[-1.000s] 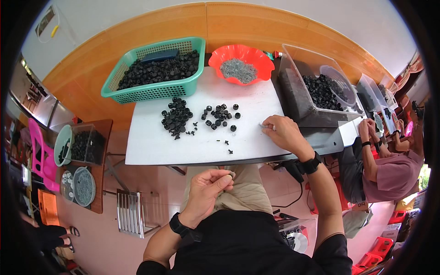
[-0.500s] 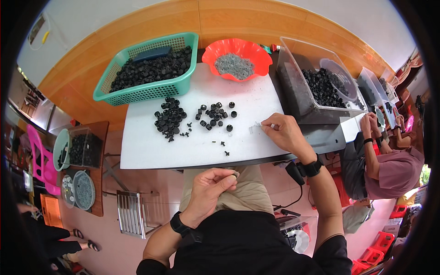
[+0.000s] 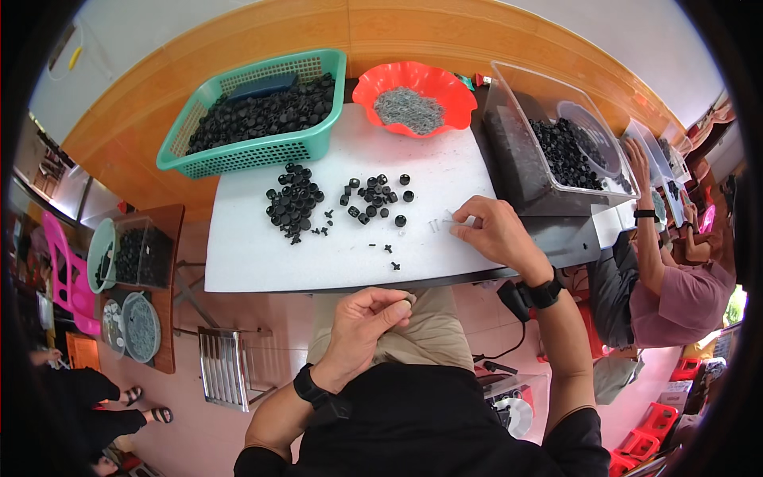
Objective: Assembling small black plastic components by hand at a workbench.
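Above my lap, my left hand [image 3: 367, 316] is closed in a pinch on a small dark round piece [image 3: 411, 299], mostly covered by thumb and finger. Over the right side of the white foam board [image 3: 246, 266], my right hand [image 3: 491, 229] has thumb and fingertips together; what they hold, if anything, is too small to tell. Beside those fingertips lie small clear plastic pieces [image 3: 434, 226]. Round black caps [image 3: 292, 203] form a pile at the board's left, with small black cube-like and round parts [image 3: 370, 195] in the middle. Tiny black cross-shaped parts [image 3: 396, 266] lie nearer me.
A green basket [image 3: 238, 163] of black parts stands at the back left. Behind the board sits a red scalloped bowl [image 3: 457, 99] of small clear-grey pieces. A clear bin [image 3: 548, 208] with black parts is at right. Another person [image 3: 671, 306] works beyond it.
My right fingertips have shifted slightly left and down by the clear pieces, which lie a little more apart. My left hand stays put with its pinch. The person at right has reached farther forward.
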`<state>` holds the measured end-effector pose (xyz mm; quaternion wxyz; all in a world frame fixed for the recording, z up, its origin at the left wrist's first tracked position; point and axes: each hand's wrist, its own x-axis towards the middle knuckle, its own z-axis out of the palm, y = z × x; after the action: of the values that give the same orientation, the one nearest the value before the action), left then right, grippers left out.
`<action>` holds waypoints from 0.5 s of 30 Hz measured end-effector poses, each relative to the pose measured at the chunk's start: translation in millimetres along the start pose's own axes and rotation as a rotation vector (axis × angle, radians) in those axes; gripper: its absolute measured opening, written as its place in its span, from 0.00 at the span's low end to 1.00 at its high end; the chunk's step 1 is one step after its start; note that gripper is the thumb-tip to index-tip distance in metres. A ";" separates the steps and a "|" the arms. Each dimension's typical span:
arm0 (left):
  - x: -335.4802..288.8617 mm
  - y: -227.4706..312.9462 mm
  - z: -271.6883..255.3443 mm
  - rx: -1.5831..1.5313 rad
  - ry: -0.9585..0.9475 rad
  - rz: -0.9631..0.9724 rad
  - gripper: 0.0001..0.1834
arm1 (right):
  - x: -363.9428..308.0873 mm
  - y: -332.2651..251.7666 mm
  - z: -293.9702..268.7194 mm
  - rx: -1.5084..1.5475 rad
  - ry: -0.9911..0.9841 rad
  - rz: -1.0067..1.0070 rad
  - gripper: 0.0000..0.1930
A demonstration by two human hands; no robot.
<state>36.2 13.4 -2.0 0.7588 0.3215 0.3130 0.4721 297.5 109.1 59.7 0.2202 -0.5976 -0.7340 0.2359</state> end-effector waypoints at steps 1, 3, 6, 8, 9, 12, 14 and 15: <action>0.2 -0.1 -0.3 -0.002 0.002 0.001 0.09 | 2.0 -2.6 -0.9 -0.001 -0.002 -0.001 0.11; 0.2 -0.4 -0.5 -0.003 -0.007 0.011 0.09 | 7.5 -7.4 -2.1 -0.043 -0.016 -0.059 0.11; 0.2 -0.9 -0.6 -0.005 -0.014 0.018 0.08 | 15.3 -11.3 3.3 -0.080 -0.027 -0.184 0.11; -0.8 -0.1 0.1 -0.001 -0.015 0.019 0.08 | 17.8 -9.7 6.5 -0.173 -0.052 -0.219 0.11; -1.3 0.2 0.4 0.005 -0.014 0.017 0.08 | 18.5 -9.3 7.7 -0.266 -0.077 -0.251 0.11; -4.3 -0.9 0.2 0.014 -0.015 0.025 0.08 | 19.6 -11.1 10.4 -0.298 -0.140 -0.206 0.11; -5.8 -2.6 -0.6 0.013 -0.013 0.031 0.09 | 18.9 -14.2 11.2 -0.290 -0.130 -0.201 0.10; -6.6 -3.1 -0.8 0.012 -0.012 0.034 0.09 | 18.4 -15.2 11.7 -0.282 -0.120 -0.194 0.09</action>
<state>34.9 6.4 -3.7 0.7505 0.3341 0.3060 0.4811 275.2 123.5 60.5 0.1116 -0.5338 -0.8259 0.1434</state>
